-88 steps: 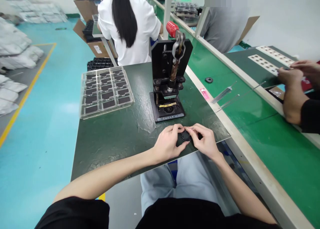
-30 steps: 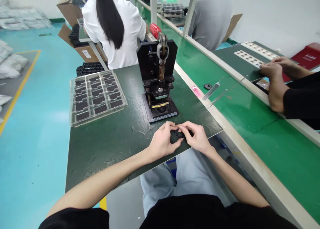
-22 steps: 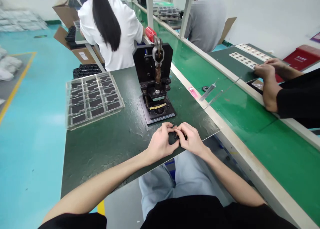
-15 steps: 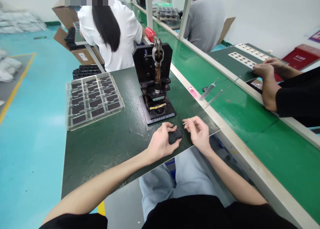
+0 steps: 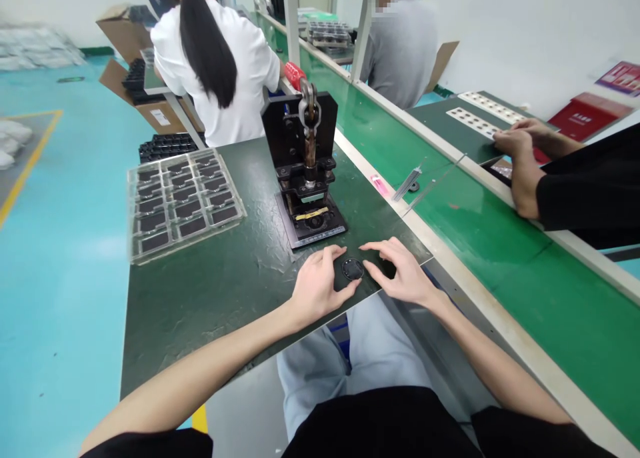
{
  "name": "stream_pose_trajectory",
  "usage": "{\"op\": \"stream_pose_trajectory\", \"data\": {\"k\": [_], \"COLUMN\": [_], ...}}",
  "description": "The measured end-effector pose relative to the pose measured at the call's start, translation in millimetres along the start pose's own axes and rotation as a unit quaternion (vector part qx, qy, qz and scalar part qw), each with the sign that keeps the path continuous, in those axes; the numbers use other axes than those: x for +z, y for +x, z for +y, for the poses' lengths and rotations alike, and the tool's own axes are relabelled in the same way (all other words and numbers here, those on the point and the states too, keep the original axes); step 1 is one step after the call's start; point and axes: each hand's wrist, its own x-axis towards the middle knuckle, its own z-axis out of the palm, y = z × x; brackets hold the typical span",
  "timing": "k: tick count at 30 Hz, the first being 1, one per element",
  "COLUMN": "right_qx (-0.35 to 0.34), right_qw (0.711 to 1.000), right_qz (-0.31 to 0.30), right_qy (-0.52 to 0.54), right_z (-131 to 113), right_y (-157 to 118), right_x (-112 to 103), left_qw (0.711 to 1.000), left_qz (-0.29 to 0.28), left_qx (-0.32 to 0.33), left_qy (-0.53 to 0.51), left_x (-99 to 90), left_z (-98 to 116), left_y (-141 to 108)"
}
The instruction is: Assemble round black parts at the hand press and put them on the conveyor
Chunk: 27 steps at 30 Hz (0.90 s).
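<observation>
My left hand [image 5: 320, 281] curls thumb and forefinger around a small black round part [image 5: 353, 269] near the table's front edge. Its thumb lies against the near rim, and the palm side of the part is partly hidden. To the right of it, my right hand [image 5: 397, 271] has thumb and fingers spread, with nothing visible between them; the thumb tip is close to the part's rim. Just beyond both hands stands a black hand press [image 5: 307, 158] with a red lever handle [image 5: 294, 75] and a yellow strip [image 5: 311, 214] across its base.
A clear tray [image 5: 235, 213] of black pieces lies on the green table [image 5: 200, 305] at left. Along the right runs a green conveyor [image 5: 450, 205] with thin metal strips [image 5: 407, 184] and a dark disc [image 5: 414, 187]. A co-worker's hands [image 5: 520, 138] and two seated people are farther off.
My right hand held a thin pale sliver in a pinch; now its fingers are apart and the sliver is out of sight. My left hand stays around the round part. The view shifts slightly.
</observation>
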Motion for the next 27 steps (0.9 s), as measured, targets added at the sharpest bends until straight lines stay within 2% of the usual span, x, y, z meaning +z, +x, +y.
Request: {"op": "stream_pose_trajectory", "data": {"k": [4, 7, 9, 10, 12, 14, 16, 18, 23, 27], "right_qx": [-0.057, -0.075, -0.089, -0.095, -0.1, -0.103, -0.108, -0.117, -0.126, -0.09], "right_qw": [0.99, 0.976, 0.97, 0.969, 0.971, 0.972, 0.971, 0.966, 0.965, 0.972], "right_qz": [-0.123, -0.202, -0.219, -0.221, -0.215, -0.208, -0.213, -0.23, -0.23, -0.216], "right_qy": [-0.029, -0.039, -0.051, -0.051, -0.038, -0.022, -0.017, -0.019, 0.004, 0.036], "right_z": [4.8, 7.5, 10.6, 12.5, 16.2, 19.3, 21.4, 22.4, 20.8, 14.1], "right_y": [14.7, 22.7, 26.0, 27.2, 29.4, 32.6, 37.1, 41.9, 41.3, 43.1], "right_x": [-8.2, -11.9, -12.4, -12.2, -11.2, -10.0, -8.8, -7.4, -5.4, -8.6], "left_qw": [0.994, 0.983, 0.966, 0.954, 0.916, 0.867, 0.834, 0.82, 0.811, 0.819], "left_qz": [0.107, 0.134, 0.098, 0.062, -0.032, -0.128, -0.195, -0.229, -0.259, -0.254], "left_qx": [0.032, 0.129, 0.237, 0.295, 0.396, 0.465, 0.489, 0.489, 0.479, 0.475], "left_qy": [0.015, -0.006, -0.018, -0.004, 0.063, 0.128, 0.165, 0.192, 0.212, 0.199], "left_x": [-6.6, -9.9, -9.1, -7.5, -2.3, 4.7, 11.3, 15.7, 16.6, 18.4], "left_z": [6.2, 10.5, 13.6, 15.0, 17.1, 17.2, 14.9, 11.9, 10.7, 15.1], "left_y": [-1.7, -6.0, -12.1, -16.1, -25.1, -33.8, -40.2, -43.4, -42.0, -41.7]}}
